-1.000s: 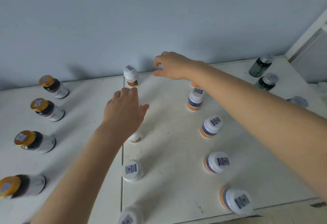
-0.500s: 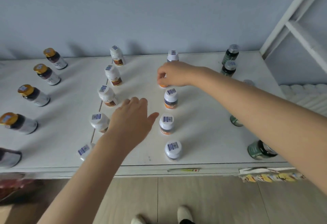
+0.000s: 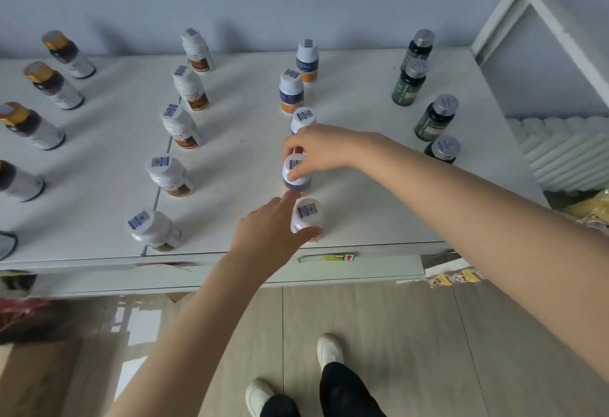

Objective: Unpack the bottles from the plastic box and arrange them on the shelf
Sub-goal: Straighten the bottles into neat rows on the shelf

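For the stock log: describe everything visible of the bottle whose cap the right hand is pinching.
The bottle looks like small plastic: a white cap with a blue-printed sticker, a dark blue label band and a hint of orange at the base. It is upright on the white shelf, second from the front of its row, just behind the front bottle. The right hand pinches its cap from above. The left hand has a fingertip at its base, contact unclear.

Five gold-capped [image 3: 52, 85], five brown-labelled [image 3: 191, 90], five blue-labelled [image 3: 291, 92], four green bottles [image 3: 408, 87].
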